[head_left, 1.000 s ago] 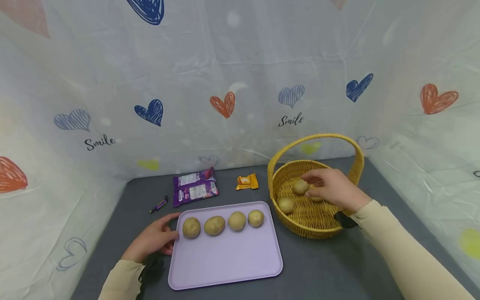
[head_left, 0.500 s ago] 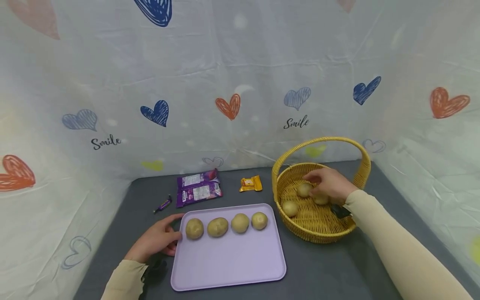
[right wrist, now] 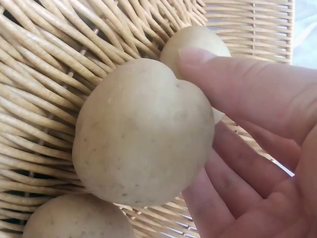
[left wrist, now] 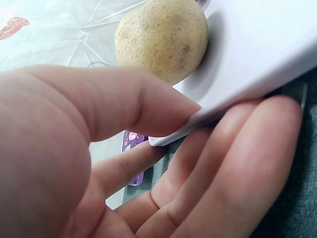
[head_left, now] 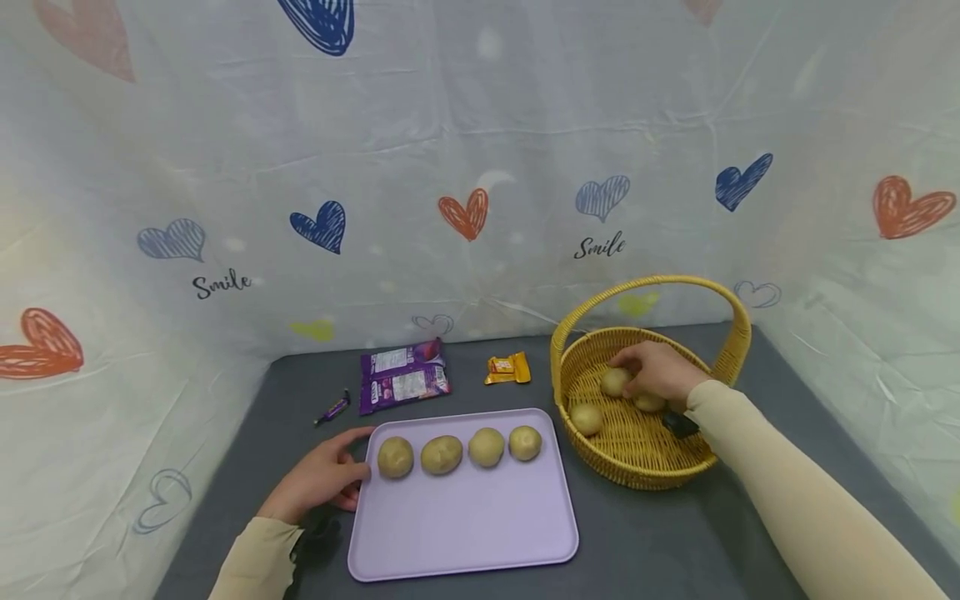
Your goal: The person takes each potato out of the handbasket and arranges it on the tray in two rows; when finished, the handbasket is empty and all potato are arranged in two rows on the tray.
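My left hand (head_left: 322,479) pinches the left rim of a lilac tray (head_left: 465,533); in the left wrist view the thumb (left wrist: 163,111) lies on the rim and the fingers are beneath it. Several potatoes stand in a row along the tray's far side, the leftmost one (left wrist: 163,39) just beyond the thumb. Over at the wicker basket (head_left: 637,479), my right hand (head_left: 663,371) reaches inside, its thumb and fingers curled about a potato (head_left: 615,383). Another potato (head_left: 649,402) is partly hidden under that hand, and a third (head_left: 587,418) sits nearer the basket's left wall.
The basket's tall handle (head_left: 648,279) arches over the right hand. Behind the tray lie purple snack packets (head_left: 405,375), a small wrapped candy (head_left: 332,408) and a yellow-orange packet (head_left: 508,368). A heart-printed curtain (head_left: 465,275) encloses the dark table (head_left: 637,550) at its back and sides.
My right hand has sunk lower into the basket and its fingers have drawn in around the potato. The left hand keeps its place at the tray; the head view has shifted slightly.
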### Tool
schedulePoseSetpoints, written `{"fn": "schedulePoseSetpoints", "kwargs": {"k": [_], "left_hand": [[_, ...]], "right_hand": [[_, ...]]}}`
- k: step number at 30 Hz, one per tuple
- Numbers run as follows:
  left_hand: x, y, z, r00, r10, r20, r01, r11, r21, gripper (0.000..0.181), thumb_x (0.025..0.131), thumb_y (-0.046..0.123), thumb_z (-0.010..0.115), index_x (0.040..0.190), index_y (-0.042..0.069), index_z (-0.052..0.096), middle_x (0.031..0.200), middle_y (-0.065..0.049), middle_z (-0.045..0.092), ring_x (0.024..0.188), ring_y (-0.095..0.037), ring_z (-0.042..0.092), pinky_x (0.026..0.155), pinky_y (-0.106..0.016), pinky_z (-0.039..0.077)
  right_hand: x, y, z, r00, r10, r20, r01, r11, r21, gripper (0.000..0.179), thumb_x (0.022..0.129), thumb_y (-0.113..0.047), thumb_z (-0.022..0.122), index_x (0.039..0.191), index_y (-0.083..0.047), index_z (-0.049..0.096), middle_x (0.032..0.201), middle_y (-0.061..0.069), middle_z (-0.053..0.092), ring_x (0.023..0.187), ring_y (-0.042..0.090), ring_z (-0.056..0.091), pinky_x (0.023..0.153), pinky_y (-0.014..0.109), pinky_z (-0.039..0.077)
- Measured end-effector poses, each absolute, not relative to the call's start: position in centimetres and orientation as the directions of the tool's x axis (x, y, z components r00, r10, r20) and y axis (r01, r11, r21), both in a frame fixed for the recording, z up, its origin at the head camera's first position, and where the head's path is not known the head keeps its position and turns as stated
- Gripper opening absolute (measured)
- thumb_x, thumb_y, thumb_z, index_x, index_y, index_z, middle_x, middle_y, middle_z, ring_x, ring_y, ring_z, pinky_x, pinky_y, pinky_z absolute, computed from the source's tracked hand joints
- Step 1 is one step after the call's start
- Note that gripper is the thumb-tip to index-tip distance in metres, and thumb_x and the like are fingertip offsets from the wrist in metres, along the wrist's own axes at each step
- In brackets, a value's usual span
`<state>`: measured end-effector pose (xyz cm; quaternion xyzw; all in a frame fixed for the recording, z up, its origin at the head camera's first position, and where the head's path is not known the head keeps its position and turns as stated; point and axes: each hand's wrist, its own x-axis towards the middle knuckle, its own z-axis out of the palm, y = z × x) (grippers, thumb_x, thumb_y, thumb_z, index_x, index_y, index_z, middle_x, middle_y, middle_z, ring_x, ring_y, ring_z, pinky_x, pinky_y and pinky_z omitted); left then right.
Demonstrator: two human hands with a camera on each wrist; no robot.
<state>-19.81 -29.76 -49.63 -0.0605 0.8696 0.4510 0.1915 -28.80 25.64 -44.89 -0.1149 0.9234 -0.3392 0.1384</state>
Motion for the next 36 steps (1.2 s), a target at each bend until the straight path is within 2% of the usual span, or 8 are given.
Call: {"fn": "schedulePoseSetpoints", "kwargs": {"k": [8,20,32,36], "left_hand": [[-19.8,-29.7,-49.6,-0.918,0.064,-0.390,-0.283,0.584,0.761,0.078,0.088,0.011,0.077,0.161,0.015,0.049,0.081,-0.014,0.062,0.061,-0.022,0.067,0.057,-0.041,0.066],[-19.8,-29.7,-49.5,-0.921,0.077,-0.383,-0.267,0.590,0.762,0.077,0.089,0.011,0.076,0.161,0.013,0.048,0.080,-0.013,0.062,0.060,-0.022,0.066,0.056,-0.040,0.066],[-19.7,-29.6,-49.6,-0.918,0.057,-0.392,-0.287,0.586,0.758,0.076,0.090,0.011,0.075,0.160,0.016,0.050,0.080,-0.014,0.063,0.060,-0.022,0.067,0.056,-0.040,0.066],[-19.8,-29.7,-49.6,-0.920,0.060,-0.387,-0.280,0.590,0.757,0.076,0.089,0.012,0.076,0.160,0.016,0.050,0.080,-0.014,0.063,0.060,-0.022,0.067,0.056,-0.040,0.066]], "right_hand": [[-29.2,25.7,-45.1,-0.941,-0.312,-0.129,-0.179,0.785,-0.594,0.045,0.090,-0.010,0.082,0.133,0.000,0.073,0.127,0.018,0.076,0.121,0.038,0.068,0.105,0.058,0.057],[-29.0,25.4,-44.9,-0.947,-0.303,-0.110,-0.192,0.806,-0.560,0.035,0.087,-0.018,0.088,0.118,-0.004,0.079,0.117,0.013,0.078,0.113,0.032,0.070,0.102,0.056,0.057],[-26.3,24.3,-42.9,-0.966,-0.256,-0.034,-0.193,0.802,-0.565,0.043,0.086,-0.036,0.091,0.117,-0.008,0.080,0.107,0.005,0.080,0.099,0.021,0.072,0.091,0.047,0.061],[-24.4,23.3,-41.4,-0.971,-0.237,0.012,-0.202,0.799,-0.567,0.041,0.085,-0.039,0.091,0.114,-0.012,0.082,0.102,0.000,0.080,0.094,0.015,0.072,0.085,0.039,0.060]]}}
